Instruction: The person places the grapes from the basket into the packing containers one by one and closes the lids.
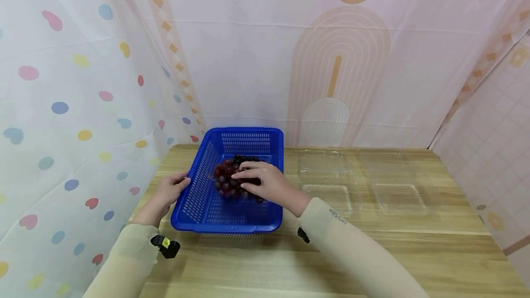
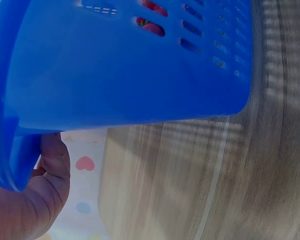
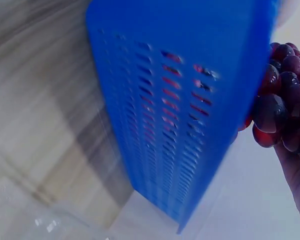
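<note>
A blue plastic basket (image 1: 227, 228) with slotted walls stands on the table. My left hand (image 1: 165, 195) grips its left rim, and the left wrist view shows the fingers (image 2: 55, 160) curled under that rim. Inside the basket, my right hand (image 1: 267, 182) holds a bunch of dark red grapes (image 1: 225, 184). In the right wrist view the bunch of grapes (image 3: 287, 100) shows beyond the basket's rim, with a finger (image 3: 291, 172) against its underside. Darker, nearly black grapes (image 1: 244, 157) lie behind it in the basket. The palm side of the right hand is mostly hidden.
Several clear plastic containers (image 1: 325, 162) stand to the right of the basket on the wooden table (image 1: 451, 243). A patterned curtain (image 1: 248, 68) hangs behind the table, and a dotted one (image 1: 83, 118) hangs along the left side.
</note>
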`<state>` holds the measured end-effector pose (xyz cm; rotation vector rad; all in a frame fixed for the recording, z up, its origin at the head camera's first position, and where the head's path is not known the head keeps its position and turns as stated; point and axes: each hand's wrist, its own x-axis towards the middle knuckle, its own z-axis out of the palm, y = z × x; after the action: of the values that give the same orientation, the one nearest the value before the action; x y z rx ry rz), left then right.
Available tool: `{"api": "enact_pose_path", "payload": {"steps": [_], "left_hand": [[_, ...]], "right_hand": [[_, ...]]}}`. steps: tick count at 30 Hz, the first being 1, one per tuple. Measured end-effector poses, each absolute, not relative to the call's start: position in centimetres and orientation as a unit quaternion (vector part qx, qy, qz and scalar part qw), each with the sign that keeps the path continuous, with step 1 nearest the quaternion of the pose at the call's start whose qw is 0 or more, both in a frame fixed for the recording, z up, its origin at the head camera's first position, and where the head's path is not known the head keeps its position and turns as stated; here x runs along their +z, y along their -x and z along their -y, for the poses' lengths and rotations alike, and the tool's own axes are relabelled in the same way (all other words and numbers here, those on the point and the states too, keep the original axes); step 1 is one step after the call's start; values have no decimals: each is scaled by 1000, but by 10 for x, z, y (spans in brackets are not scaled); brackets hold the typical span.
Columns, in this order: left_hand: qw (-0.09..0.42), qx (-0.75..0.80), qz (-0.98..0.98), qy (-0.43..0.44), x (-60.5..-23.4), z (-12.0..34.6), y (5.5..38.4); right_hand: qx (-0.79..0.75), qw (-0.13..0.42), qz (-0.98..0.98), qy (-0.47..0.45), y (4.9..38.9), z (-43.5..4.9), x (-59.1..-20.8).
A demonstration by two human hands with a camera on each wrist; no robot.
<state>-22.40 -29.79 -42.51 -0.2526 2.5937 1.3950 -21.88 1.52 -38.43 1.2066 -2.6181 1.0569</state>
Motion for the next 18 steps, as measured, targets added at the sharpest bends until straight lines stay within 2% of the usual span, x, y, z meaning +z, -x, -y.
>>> {"api": "enact_pose_path", "payload": {"steps": [11, 18], "left_hand": [[94, 470, -873, 88, -425, 297, 224], [93, 473, -872, 89, -425, 297, 224]], "right_hand": [[394, 121, 816, -405, 230, -45, -372], [410, 150, 809, -393, 236, -70, -363]]}}
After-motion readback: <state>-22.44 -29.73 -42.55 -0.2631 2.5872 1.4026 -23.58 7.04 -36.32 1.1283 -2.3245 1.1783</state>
